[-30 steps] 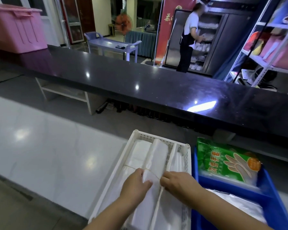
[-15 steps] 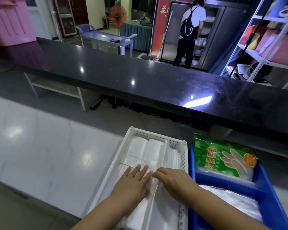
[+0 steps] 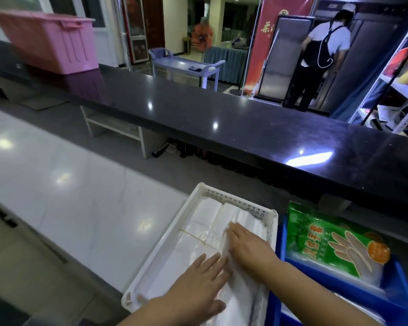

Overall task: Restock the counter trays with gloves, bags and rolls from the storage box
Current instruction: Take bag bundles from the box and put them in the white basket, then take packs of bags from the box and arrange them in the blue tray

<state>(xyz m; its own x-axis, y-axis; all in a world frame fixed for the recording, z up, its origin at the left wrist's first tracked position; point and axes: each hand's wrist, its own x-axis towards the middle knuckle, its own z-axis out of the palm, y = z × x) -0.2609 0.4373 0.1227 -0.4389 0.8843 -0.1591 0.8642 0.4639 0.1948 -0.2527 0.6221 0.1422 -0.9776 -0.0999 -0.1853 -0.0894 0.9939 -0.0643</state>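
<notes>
A white perforated tray [image 3: 165, 245] sits on the white counter, filled with bundles of white plastic bags [image 3: 205, 222] tied by a rubber band. My left hand [image 3: 198, 283] lies flat, fingers spread, on the near bags. My right hand [image 3: 247, 245] presses flat on the right bundle. Neither hand grips anything. To the right stands a blue tray [image 3: 400, 300] holding a green pack of disposable gloves [image 3: 327, 241] leaning on its far wall, with clear plastic packs below it.
A long black raised counter [image 3: 222, 118] runs across behind the trays. A pink storage box [image 3: 50, 41] stands on it at the far left. Beyond it, a person [image 3: 320, 55] stands at a steel cabinet; metal shelving [image 3: 398, 85] is at the right.
My hands went from pinching the bag bundle to lying flat on it. The left hand has slid nearer to me; the right one moved further up the tray. The view shifted right.
</notes>
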